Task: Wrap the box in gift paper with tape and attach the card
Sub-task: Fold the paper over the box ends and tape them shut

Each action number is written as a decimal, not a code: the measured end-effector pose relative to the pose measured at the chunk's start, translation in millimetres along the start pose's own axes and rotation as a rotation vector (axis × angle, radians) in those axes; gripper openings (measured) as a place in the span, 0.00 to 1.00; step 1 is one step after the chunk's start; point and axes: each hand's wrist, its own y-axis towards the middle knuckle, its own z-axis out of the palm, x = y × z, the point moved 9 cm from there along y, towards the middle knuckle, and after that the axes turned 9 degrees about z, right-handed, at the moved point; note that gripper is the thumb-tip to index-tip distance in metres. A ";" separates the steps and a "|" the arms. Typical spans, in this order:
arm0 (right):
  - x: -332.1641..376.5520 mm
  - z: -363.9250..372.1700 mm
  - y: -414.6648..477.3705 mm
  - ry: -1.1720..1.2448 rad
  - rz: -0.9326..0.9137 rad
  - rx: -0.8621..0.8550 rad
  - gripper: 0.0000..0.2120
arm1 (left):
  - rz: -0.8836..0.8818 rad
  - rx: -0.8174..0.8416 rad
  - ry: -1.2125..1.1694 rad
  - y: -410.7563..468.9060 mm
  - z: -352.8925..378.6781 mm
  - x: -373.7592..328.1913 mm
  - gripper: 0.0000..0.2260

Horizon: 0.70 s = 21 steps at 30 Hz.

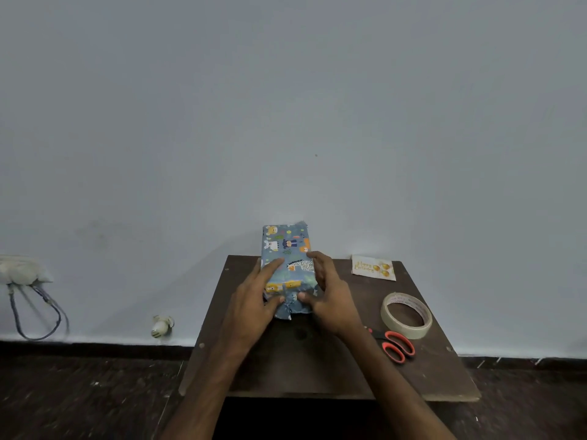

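A box point(287, 249) covered in blue gift paper with cartoon animals lies lengthwise at the back of the small dark table point(317, 369). My left hand point(257, 300) grips its near left side, fingers across the top and thumb pressing the loose paper flap at the near end. My right hand point(330, 296) grips the near right side, thumb on the same flap. A white birthday card point(374, 267) with gold balloons lies at the back right. A roll of beige tape point(406, 315) sits to the right of my hands.
Scissors with orange handles point(397, 346) lie near the tape, partly under my right forearm. A pale wall stands just behind the table. On the left wall hang a socket with dangling cables point(28, 290) and a small plug point(162, 325). Dark floor surrounds the table.
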 end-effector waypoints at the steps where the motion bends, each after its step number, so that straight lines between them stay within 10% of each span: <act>1: -5.2 -1.7 1.9 -0.031 0.019 -0.009 0.37 | -0.003 0.004 0.010 1.6 3.6 4.2 0.32; 21: -27.7 -0.3 1.6 -0.272 0.069 -0.025 0.50 | 0.036 0.122 0.209 -0.8 28.1 18.6 0.49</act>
